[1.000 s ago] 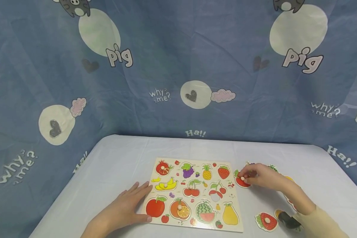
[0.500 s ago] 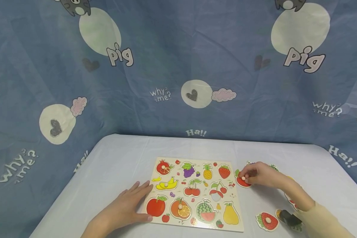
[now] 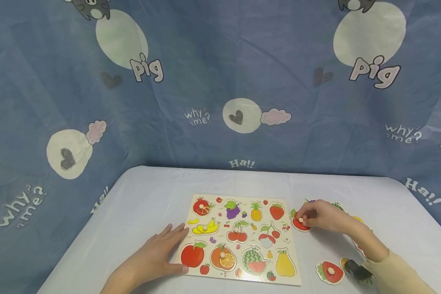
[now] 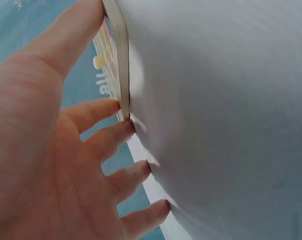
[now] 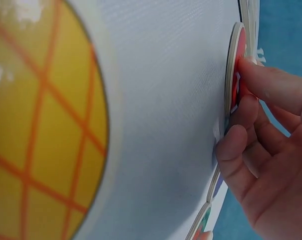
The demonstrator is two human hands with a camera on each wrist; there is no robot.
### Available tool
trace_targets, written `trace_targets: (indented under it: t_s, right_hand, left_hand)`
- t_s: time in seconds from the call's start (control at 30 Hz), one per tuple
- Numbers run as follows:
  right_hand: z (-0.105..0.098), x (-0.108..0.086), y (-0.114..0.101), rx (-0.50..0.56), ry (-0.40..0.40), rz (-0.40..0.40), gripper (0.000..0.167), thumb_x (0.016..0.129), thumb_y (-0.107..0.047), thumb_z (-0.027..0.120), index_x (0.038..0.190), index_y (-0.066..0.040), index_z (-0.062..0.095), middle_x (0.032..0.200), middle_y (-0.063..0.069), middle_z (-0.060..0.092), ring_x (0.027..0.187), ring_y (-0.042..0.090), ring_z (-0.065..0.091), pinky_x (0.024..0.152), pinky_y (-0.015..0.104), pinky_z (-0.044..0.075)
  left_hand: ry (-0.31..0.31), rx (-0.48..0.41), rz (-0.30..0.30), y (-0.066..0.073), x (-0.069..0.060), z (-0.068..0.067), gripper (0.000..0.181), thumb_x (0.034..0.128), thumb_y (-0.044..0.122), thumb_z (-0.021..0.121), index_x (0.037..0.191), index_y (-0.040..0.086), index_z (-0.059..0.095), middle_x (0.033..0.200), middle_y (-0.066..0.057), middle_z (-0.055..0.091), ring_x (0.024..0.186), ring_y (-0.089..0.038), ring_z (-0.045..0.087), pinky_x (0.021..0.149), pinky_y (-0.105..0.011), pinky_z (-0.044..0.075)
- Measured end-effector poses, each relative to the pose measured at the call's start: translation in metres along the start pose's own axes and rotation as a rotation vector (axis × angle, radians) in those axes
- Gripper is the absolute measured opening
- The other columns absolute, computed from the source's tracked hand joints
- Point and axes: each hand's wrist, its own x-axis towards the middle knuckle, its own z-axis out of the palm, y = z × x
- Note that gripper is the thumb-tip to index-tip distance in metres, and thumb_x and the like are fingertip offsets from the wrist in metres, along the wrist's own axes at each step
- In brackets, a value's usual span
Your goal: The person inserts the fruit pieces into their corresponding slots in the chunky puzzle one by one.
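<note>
Just beyond the board's (image 3: pixel 250 241) right edge, on the desk (image 3: pixel 308 185), my right grip (image 3: pixel 321 215) pinches the red piece (image 3: pixel 297 226) by its knob (image 3: pixel 301 220); best I lift squarely, my left grip (image 3: pixel 158 250), spread wide, steadying the board.

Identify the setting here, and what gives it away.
Probably a makeshift tabletop play or recording spot; the room itself can't be told. Printed blue cloth hangs behind, a white-covered table stands before it, and a fruit puzzle board lies on top.
</note>
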Motion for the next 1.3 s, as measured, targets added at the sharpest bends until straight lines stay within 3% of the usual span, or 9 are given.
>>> trace_targets:
  t_s: [0.4,0.73,1.0,1.3]
  right_hand:
    - [0.003,-0.006,-0.003,-0.032,0.005,0.005,0.014,0.086,0.0,0.069,0.094,-0.01,0.07,0.079,-0.005,0.061,0.073,0.005,0.054,0.064,0.022,0.047]
    - [0.002,-0.012,-0.008,-0.124,0.084,-0.017,0.018,0.085,-0.002,0.072,0.094,-0.017,0.072,0.082,-0.009,0.063,0.071,0.006,0.052,0.06,0.023,0.046]
    - [0.003,-0.015,-0.014,-0.131,0.102,0.001,0.016,0.085,-0.007,0.074,0.095,-0.019,0.072,0.085,-0.005,0.066,0.073,0.006,0.054,0.059,0.024,0.046]
    - [0.004,-0.017,-0.024,-0.135,0.126,-0.006,0.02,0.084,-0.004,0.074,0.096,-0.02,0.071,0.085,-0.008,0.063,0.076,0.006,0.058,0.063,0.024,0.05]
  left_hand:
    - [-0.011,-0.005,-0.016,0.001,0.002,-0.002,0.097,0.0652,0.049,0.087,0.147,0.017,0.047,0.154,-0.005,0.04,0.144,-0.037,0.025,0.109,-0.068,0.021]
    - [-0.017,-0.028,0.0,-0.001,0.0,-0.001,0.096,0.0658,0.049,0.087,0.147,0.017,0.047,0.154,-0.004,0.039,0.145,-0.036,0.023,0.11,-0.068,0.019]
    - [-0.012,-0.03,0.009,-0.001,-0.001,-0.001,0.096,0.0658,0.05,0.087,0.147,0.018,0.047,0.154,-0.004,0.039,0.145,-0.036,0.023,0.11,-0.068,0.019]
    - [-0.01,-0.019,-0.002,-0.001,0.0,-0.001,0.097,0.0648,0.05,0.087,0.147,0.018,0.047,0.154,-0.004,0.039,0.144,-0.037,0.024,0.11,-0.068,0.019]
